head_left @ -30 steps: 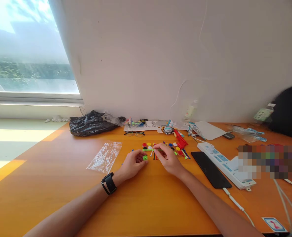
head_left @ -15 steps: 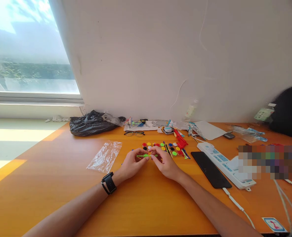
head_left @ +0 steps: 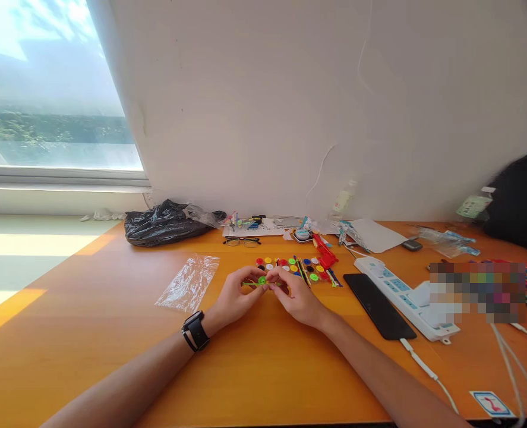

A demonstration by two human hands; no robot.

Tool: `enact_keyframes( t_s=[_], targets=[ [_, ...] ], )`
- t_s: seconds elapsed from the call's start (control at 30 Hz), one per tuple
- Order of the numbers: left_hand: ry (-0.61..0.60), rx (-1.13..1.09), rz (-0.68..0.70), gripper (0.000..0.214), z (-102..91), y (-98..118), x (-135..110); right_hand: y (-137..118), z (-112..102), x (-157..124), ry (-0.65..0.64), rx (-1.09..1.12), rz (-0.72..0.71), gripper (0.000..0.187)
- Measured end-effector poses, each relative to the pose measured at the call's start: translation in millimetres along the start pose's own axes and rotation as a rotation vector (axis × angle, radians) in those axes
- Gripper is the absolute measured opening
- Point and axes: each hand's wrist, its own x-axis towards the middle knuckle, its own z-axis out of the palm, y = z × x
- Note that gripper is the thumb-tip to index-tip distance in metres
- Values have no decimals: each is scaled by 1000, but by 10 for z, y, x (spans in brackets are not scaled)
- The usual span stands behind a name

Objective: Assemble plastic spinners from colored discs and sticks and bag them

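My left hand [head_left: 234,294], with a black watch on its wrist, pinches a small green wheel [head_left: 262,279] over the orange table [head_left: 111,309]. A thin green stick [head_left: 252,283] runs through or against that wheel, and my right hand [head_left: 292,292] pinches its right end. The fingertips of both hands meet at the wheel. Just behind them lies a scatter of small coloured wheels and sticks [head_left: 301,267], with a red plastic piece [head_left: 325,254] at its right.
A clear plastic bag [head_left: 189,282] lies to the left, a black bag [head_left: 165,223] and glasses [head_left: 242,241] further back. A black phone [head_left: 376,305] on a cable and a white power strip [head_left: 406,297] lie at the right. A dark backpack [head_left: 519,199] stands far right.
My right hand brought the green stick back from the parts pile to the left hand's green wheel. Both hands have closed together on stick and wheel.
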Motion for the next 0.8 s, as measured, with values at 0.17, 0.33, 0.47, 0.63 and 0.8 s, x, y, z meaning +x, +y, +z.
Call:
enact_keyframes(
  t_s=[0.17, 0.33, 0.47, 0.63, 0.8],
  targets=[
    [15, 54, 42, 21, -4, 15, -5, -29, -7, -2, 32, -46, -31, 11],
    [44, 103, 81, 16, -10, 32, -12, -34, -14, -4, 33, -109, -58, 14],
    [52, 154, 103, 13, -25, 53, -16, -34, -12, -11, 48, -165, -84, 17],
    [71, 193, 115, 10, -37, 67, -22, -61, -11, -12, 61, -179, -85, 17],
    [76, 236, 132, 8, -44, 95, -29, -80, -12, -11, 67, -180, -86, 17]
  ],
)
